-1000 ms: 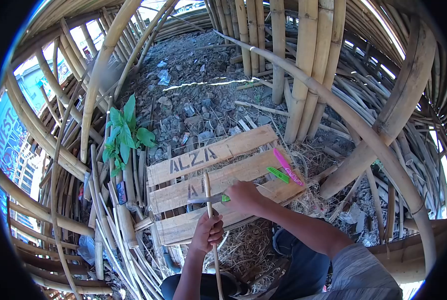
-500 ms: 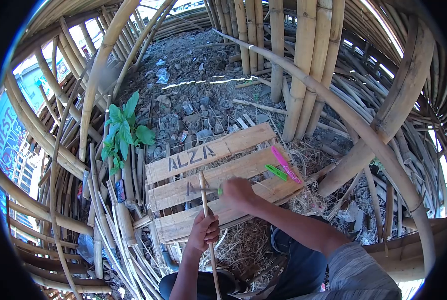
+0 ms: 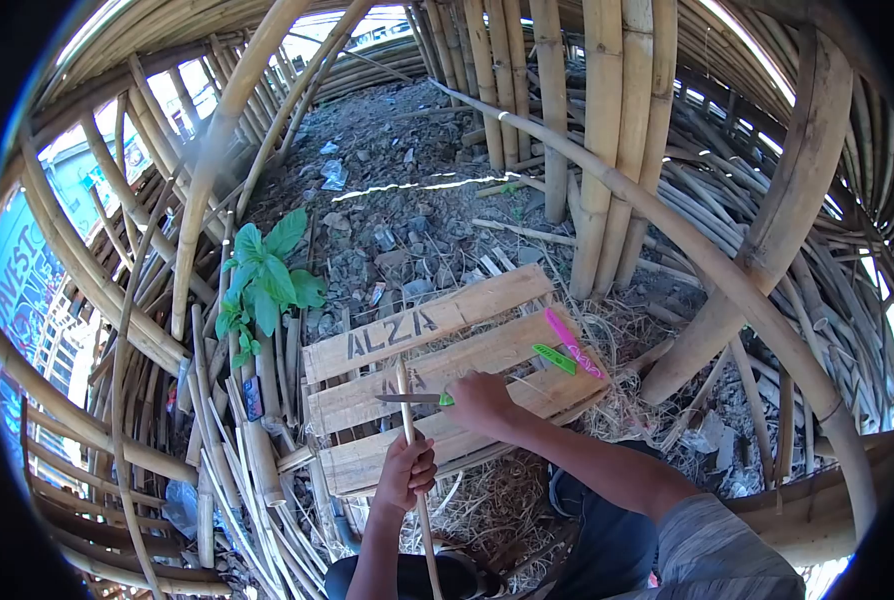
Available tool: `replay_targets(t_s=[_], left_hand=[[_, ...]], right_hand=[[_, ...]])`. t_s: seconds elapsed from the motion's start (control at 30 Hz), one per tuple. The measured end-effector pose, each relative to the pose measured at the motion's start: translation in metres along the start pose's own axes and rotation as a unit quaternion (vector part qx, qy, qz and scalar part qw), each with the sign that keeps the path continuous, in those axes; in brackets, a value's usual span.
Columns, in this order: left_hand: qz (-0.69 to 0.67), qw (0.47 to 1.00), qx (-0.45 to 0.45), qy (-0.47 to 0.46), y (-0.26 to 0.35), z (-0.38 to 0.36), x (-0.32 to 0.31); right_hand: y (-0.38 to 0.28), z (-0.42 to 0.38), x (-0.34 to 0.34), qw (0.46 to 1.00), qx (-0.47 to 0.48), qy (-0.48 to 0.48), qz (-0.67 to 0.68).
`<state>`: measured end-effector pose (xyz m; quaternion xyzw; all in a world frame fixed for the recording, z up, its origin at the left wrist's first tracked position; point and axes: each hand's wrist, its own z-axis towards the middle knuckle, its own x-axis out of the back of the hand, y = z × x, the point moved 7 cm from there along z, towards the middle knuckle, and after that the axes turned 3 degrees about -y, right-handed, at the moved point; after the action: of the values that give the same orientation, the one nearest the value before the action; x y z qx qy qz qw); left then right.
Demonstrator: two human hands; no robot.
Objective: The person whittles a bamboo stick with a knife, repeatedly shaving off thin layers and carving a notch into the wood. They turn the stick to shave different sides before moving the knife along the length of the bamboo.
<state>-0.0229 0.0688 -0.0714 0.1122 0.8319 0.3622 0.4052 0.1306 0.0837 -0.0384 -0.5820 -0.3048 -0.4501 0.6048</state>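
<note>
"ALZA" on the wooden pallet (image 3: 467, 305); "DAVEST" on blue wall (image 3: 12, 270).

Bamboo poles (image 3: 607, 150) crowd the pallet (image 3: 437, 325) (ground beyond open).

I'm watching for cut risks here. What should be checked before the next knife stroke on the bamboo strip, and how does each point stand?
1. Left hand gripping the bamboo strip: ok, closed around it.
2. Right hand holding the knife: ok, green handle in the fist.
3. Blade meets the strip above the left hand: ok, some strip shows between them.
4. Blade angle into the strip: cannot tell, too small.
5. Spare pink knife and green knife on the pallet: ok, apart from both hands.
</note>
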Motion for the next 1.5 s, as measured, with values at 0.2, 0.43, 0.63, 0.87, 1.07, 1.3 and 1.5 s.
replay_targets(t_s=[0.2,0.43,0.63,0.87,1.07,1.3,1.5], left_hand=[[0.003,1.000,0.000,-0.004,0.001,0.002,-0.006],[-0.015,0.999,0.021,-0.027,-0.005,0.004,-0.012],[-0.008,1.000,0.023,-0.018,-0.005,0.008,-0.010],[-0.021,1.000,0.006,-0.020,-0.002,0.005,-0.011],[-0.011,1.000,0.011,-0.012,-0.008,0.004,0.000],[0.014,1.000,0.007,-0.004,-0.011,0.008,0.004],[0.036,0.999,0.002,0.036,-0.011,0.010,0.013]], right_hand=[[-0.011,-0.008,-0.007,0.997,0.033,-0.066,-0.001],[0.011,0.010,0.002,0.999,-0.015,0.022,-0.017],[0.024,0.024,0.006,0.998,-0.053,0.005,-0.026],[-0.011,-0.005,-0.013,0.996,0.063,-0.065,0.008],[-0.002,0.007,-0.022,0.999,0.018,-0.033,0.016],[0.023,0.020,-0.005,0.998,-0.064,0.009,0.004],[0.012,0.008,-0.013,0.999,-0.032,-0.007,0.018]])
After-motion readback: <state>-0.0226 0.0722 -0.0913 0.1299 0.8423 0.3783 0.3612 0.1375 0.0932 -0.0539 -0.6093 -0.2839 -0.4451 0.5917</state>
